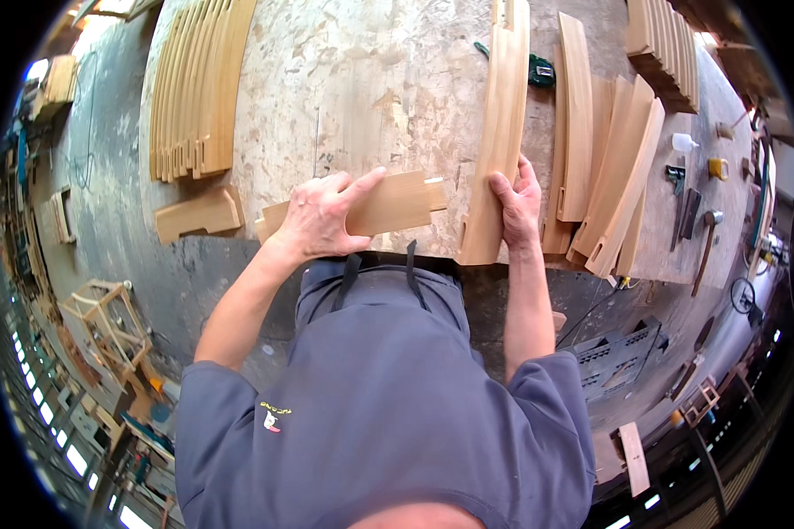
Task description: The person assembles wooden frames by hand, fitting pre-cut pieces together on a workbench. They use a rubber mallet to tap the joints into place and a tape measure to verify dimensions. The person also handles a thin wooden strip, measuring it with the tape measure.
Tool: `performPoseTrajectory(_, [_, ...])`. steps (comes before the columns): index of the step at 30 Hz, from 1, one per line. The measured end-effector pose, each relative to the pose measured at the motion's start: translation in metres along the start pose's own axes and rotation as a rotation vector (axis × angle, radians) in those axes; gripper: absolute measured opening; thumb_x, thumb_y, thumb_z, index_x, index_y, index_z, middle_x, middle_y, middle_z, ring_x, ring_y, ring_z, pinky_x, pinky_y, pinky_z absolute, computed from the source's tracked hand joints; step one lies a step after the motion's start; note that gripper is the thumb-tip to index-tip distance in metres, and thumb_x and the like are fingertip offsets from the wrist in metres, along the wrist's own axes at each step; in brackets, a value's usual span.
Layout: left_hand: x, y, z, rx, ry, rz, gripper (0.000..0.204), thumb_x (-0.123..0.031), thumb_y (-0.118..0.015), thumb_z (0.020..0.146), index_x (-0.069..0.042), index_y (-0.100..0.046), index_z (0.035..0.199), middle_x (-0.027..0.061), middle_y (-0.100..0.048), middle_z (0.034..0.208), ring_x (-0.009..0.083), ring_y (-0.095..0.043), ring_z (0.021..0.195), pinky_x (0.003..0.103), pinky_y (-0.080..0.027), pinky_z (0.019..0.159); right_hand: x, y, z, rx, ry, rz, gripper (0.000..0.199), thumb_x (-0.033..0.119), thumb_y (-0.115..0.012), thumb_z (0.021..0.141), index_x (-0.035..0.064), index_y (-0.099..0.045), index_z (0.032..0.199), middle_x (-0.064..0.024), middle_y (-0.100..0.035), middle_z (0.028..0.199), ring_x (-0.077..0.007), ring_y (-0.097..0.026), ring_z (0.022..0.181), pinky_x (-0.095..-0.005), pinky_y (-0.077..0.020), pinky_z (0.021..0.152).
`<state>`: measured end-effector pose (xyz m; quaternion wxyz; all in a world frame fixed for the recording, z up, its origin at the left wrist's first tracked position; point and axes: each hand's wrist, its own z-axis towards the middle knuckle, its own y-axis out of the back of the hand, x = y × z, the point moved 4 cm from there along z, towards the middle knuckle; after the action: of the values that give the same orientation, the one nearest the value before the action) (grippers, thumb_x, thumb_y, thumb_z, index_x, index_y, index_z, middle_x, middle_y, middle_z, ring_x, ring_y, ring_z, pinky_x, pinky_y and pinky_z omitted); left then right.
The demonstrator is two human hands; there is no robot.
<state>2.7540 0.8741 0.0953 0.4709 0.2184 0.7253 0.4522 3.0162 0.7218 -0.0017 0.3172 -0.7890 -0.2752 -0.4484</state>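
My left hand (322, 214) is closed round a short, wide wooden board (399, 203) near the bench's front edge, thumb on the near side and fingers over the top. A stepped tenon sticks out of the board's right end, a little apart from a long wooden rail (503, 106). That rail points away from me, and my right hand (520, 201) grips its right edge near the close end, thumb on top. A slot shows at the rail's near corner. The underside of both pieces is hidden.
Several slotted wooden rails (622, 176) lie fanned at right, beside a green tape measure (542, 70). A row of notched pieces (198, 88) stands at far left, with a cut block (201, 214) nearer. A hammer (707, 247) and clamp (676, 176) lie at the right edge.
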Motion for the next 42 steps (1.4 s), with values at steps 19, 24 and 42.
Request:
performPoseTrajectory(19, [-0.015, 0.056, -0.036, -0.057, -0.182, 0.052, 0.09, -0.03, -0.086, 0.06, -0.019, -0.054, 0.143, 0.0092, -0.059, 0.084, 0.0263, -0.065, 0.069, 0.037, -0.056, 0.06, 0.073, -0.069, -0.017, -0.031, 0.275, -0.07, 0.081, 0.007, -0.075, 0.091, 0.0002, -0.027, 0.156, -0.0142, -0.062, 0.13, -0.0185, -0.066, 0.108, -0.0305, -0.0574, 0.089])
performPoseTrajectory(24, [-0.014, 0.059, -0.039, -0.014, -0.24, 0.052, 0.09, -0.034, -0.085, 0.061, -0.021, -0.053, 0.144, 0.0099, -0.059, 0.088, 0.0273, -0.065, 0.072, 0.038, -0.055, 0.06, 0.072, -0.085, -0.023, 0.062, 0.241, -0.146, 0.081, 0.005, -0.074, 0.091, 0.0007, -0.026, 0.157, -0.0142, -0.066, 0.125, -0.0165, -0.067, 0.104, -0.0287, -0.058, 0.087])
performPoseTrajectory(42, [-0.001, 0.036, -0.019, -0.022, -0.174, -0.011, 0.089, -0.038, -0.085, 0.06, -0.025, -0.055, 0.143, 0.009, -0.06, 0.082, 0.0286, -0.065, 0.071, 0.041, -0.055, 0.061, 0.074, -0.106, -0.009, 0.068, 0.171, -0.229, 0.07, 0.01, -0.074, 0.092, -0.0009, -0.037, 0.15, -0.014, -0.068, 0.121, -0.0163, -0.068, 0.103, -0.0288, -0.0563, 0.087])
